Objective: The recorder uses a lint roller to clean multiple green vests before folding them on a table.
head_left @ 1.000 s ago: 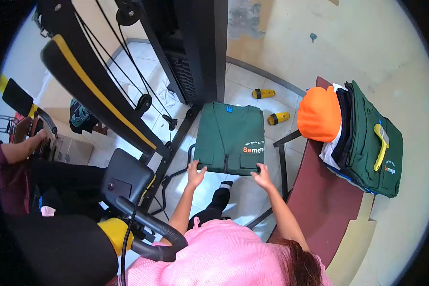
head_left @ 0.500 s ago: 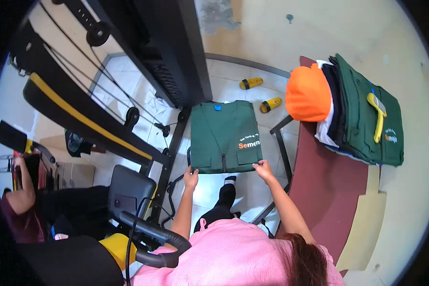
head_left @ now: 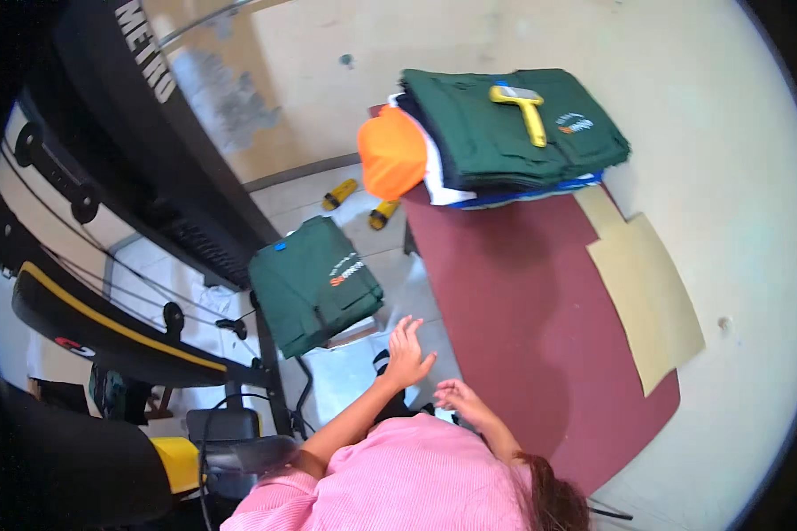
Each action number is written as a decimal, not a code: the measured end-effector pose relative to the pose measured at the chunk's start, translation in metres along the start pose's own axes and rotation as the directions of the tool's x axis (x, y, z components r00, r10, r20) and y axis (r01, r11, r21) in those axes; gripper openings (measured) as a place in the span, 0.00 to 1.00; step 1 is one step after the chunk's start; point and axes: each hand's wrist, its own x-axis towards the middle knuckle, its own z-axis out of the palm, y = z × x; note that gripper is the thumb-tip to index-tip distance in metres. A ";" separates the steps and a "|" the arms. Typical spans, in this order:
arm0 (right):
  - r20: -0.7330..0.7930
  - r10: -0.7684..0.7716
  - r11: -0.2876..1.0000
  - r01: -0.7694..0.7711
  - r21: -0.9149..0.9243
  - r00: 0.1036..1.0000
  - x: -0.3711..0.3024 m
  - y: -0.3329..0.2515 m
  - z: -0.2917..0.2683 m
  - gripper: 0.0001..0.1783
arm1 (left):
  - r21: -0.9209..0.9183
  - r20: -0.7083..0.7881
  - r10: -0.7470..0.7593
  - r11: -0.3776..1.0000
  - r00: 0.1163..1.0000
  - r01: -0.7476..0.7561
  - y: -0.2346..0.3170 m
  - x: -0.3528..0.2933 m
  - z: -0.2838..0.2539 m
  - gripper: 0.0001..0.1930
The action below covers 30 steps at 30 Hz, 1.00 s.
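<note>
A folded green vest with printed lettering and a blue label lies ahead and to the left, on a low support partly showing under its near edge. My left hand is raised just beside the vest's near right corner, fingers spread and empty. Lower and to the right, my right hand hangs in front of my body, its fingers loosely bent and nothing visible in them. On a maroon padded table at the right sits a stack of folded green garments, topped by a yellow T-shaped handheld tool.
The maroon table has a beige sheet along its wall side. An orange cloth item bulges from the stack's left. Black-and-yellow gym equipment fills the left. Yellow slippers lie on the tiled floor.
Both hands have let go of the green vest and drawn back from it. My view has turned right, toward the maroon table and the stack.
</note>
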 end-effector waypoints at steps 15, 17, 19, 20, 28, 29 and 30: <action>-0.509 -0.293 0.868 0.448 0.213 0.810 -0.095 -0.035 -0.081 0.13 | -0.483 -0.276 0.056 0.855 0.959 -0.189 0.126 0.204 -0.046 0.27; -0.550 -0.357 0.882 0.466 0.067 0.755 -0.082 -0.070 -0.103 0.12 | -0.505 -0.224 -0.022 0.857 0.974 -0.097 0.122 0.232 -0.053 0.27; -0.525 -0.430 0.877 0.478 -0.049 0.734 -0.067 -0.122 -0.124 0.11 | -0.483 -0.176 -0.019 0.873 0.984 -0.070 0.105 0.253 -0.058 0.29; -0.503 -0.511 0.845 0.516 -0.143 0.697 -0.056 -0.150 -0.137 0.11 | -0.460 -0.109 -0.007 0.887 0.994 -0.044 0.096 0.259 -0.061 0.30; -0.532 -0.662 0.748 0.516 -0.417 0.528 0.041 -0.334 -0.206 0.13 | -0.589 0.233 0.226 0.807 0.946 -0.048 0.063 0.283 -0.060 0.30; -0.546 -0.663 0.746 0.516 -0.421 0.512 0.059 -0.346 -0.217 0.13 | -0.646 0.298 0.224 0.763 0.928 0.023 0.065 0.288 -0.060 0.29; -0.547 -0.731 0.683 0.411 -0.604 0.408 0.078 -0.354 -0.231 0.15 | -0.667 0.387 0.200 0.735 0.900 0.124 0.078 0.290 -0.067 0.30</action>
